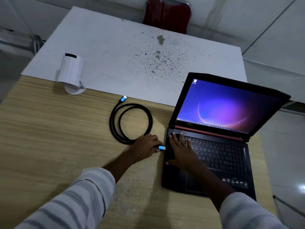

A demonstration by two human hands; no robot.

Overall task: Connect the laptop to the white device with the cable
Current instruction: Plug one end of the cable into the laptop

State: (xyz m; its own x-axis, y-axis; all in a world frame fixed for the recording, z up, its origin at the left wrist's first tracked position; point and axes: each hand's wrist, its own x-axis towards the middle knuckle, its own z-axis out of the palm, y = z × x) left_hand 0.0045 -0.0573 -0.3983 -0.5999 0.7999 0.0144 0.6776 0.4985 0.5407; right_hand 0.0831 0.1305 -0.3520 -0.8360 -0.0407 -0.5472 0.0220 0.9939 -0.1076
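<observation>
Left hand (pixel 145 146) pinches the cable (pixel 131 123) by its blue plug (pixel 162 148), aimed at the laptop (pixel 212 156) edge, right hand (pixel 180 151) flat, bracing it; white device (pixel 71 71) well beyond.

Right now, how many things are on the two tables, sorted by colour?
Black: 2, the laptop and the coiled cable with blue plugs, one held by the left hand.
White: 1, the device.
Total: 3.
</observation>
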